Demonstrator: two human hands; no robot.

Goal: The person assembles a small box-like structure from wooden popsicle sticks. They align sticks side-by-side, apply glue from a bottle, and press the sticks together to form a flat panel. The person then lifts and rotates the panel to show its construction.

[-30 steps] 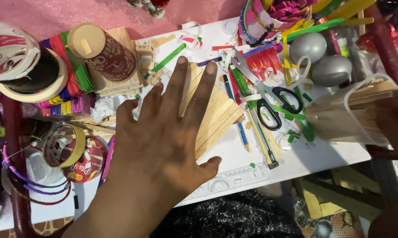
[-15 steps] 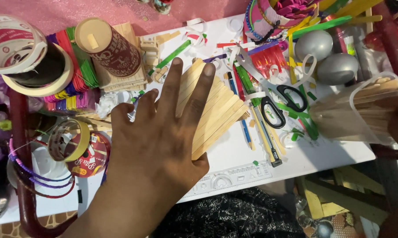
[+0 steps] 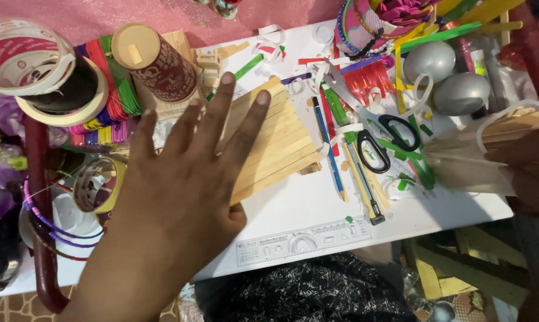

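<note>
At the far left of the bench (image 3: 293, 209), rolls of tape (image 3: 28, 59) lie stacked beside a sheaf of coloured craft sticks (image 3: 111, 113) and a brown paper cup (image 3: 159, 62) tipped on its side. Next comes the left hand (image 3: 180, 185), palm down with its fingers (image 3: 213, 116) spread wide and flat, pressing on a panel of plain wooden sticks (image 3: 281, 143) laid edge to edge near the middle of the white bench. Just right of the panel lie a blue pencil (image 3: 328, 149) and black-handled scissors (image 3: 383, 140) among green paper scraps. Two silver eggs (image 3: 448, 77) rest beyond. At the right edge, the right hand (image 3: 529, 173) has its fingers closed around a bundle of wooden sticks (image 3: 472, 155), mostly out of view.
</note>
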